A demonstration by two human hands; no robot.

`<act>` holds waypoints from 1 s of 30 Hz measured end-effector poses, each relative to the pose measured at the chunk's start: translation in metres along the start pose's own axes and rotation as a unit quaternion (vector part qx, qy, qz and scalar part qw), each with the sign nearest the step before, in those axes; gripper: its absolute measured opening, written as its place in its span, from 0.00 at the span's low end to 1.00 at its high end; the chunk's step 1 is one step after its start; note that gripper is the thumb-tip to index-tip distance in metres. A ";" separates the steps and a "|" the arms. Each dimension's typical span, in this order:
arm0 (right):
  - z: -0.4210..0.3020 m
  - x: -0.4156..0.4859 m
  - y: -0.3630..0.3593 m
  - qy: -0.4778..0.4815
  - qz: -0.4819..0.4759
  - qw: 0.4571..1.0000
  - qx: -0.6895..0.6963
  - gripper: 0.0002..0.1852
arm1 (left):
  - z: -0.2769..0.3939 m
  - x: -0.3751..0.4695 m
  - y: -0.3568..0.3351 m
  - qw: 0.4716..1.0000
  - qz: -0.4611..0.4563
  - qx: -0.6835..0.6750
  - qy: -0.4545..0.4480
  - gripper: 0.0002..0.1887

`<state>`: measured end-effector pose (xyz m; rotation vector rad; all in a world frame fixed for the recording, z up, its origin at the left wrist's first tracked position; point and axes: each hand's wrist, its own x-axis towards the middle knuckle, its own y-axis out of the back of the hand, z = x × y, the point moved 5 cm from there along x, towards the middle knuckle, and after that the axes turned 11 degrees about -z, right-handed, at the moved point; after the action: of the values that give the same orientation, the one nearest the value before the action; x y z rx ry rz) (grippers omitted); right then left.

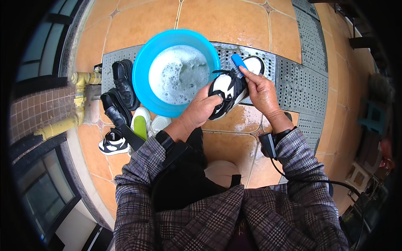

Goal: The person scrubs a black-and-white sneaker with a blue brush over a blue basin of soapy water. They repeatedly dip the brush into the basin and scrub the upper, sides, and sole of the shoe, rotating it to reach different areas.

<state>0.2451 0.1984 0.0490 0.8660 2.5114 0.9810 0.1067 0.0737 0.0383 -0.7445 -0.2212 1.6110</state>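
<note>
My left hand [202,105] grips a black and white lace-up sneaker [226,89], its thumb at the shoe's opening. My right hand [259,89] holds a blue-backed scrubbing brush [239,62], with its pale bristles against the sneaker near the laces. The sneaker is held above the floor, to the right of a blue plastic basin [137,70]. White suds and bubbly water [179,75] fill much of the basin. Some foam lies on the grating behind the sneaker. The far end of the sneaker is white with a dark edge.
Left of the basin are black leather shoes [124,84], white shoes [141,117], a green insole [140,128] and another black and white sneaker [113,142]. A perforated metal drain cover [298,84] crosses the tiled floor [220,22]. A yellow pipe [80,100] runs along the left wall.
</note>
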 end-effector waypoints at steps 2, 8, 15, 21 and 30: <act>0.002 0.003 -0.002 0.019 -0.028 0.998 0.048 0.20 | 0.000 0.002 0.002 0.999 0.010 0.036 0.004 0.30; -0.001 -0.001 -0.006 0.122 -0.163 0.967 0.155 0.23 | -0.002 0.005 0.016 0.989 0.000 0.150 -0.004 0.27; 0.012 0.000 0.010 0.023 -0.008 0.998 0.065 0.20 | -0.001 0.002 0.019 0.998 0.005 0.058 0.021 0.29; 0.009 -0.005 -0.015 0.043 -0.091 0.994 0.037 0.24 | 0.008 -0.004 0.015 0.999 0.037 0.006 -0.002 0.30; -0.046 -0.029 0.001 0.105 -0.040 0.979 0.172 0.23 | -0.009 0.006 0.027 0.986 0.029 -0.163 -0.022 0.22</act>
<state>0.2454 0.1574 0.0849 0.7796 2.9302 0.6510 0.0899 0.0719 0.0145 -0.9711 -0.5080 1.6674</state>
